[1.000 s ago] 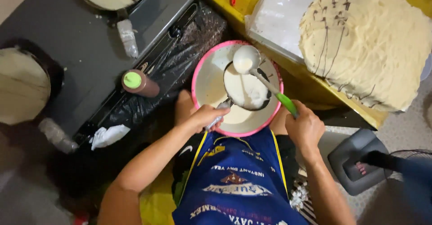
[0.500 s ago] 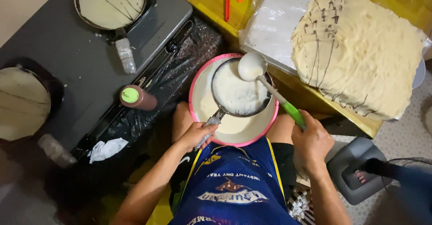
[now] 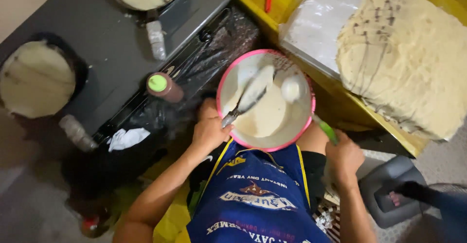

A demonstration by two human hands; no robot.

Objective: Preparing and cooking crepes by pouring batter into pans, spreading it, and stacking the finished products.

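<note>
Batter bowl (image 3: 228, 85) with pink rim, resting on the lap between both hands, just beside the dark counter (image 3: 97, 39). Left hand (image 3: 209, 131) clamped on a metal utensil (image 3: 245, 102) dipped into the pale batter; right hand (image 3: 344, 156) closed around the green handle of a ladle (image 3: 294, 88) reaching into the bowl. Bottle (image 3: 164, 86) with green cap just beside the bowl; stack of thin crepes (image 3: 404, 63) well to the right.

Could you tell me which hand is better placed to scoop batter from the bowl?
Probably left: left hand grips the metal ladle lying in the batter; right hand sits farther from the bowl.
</note>
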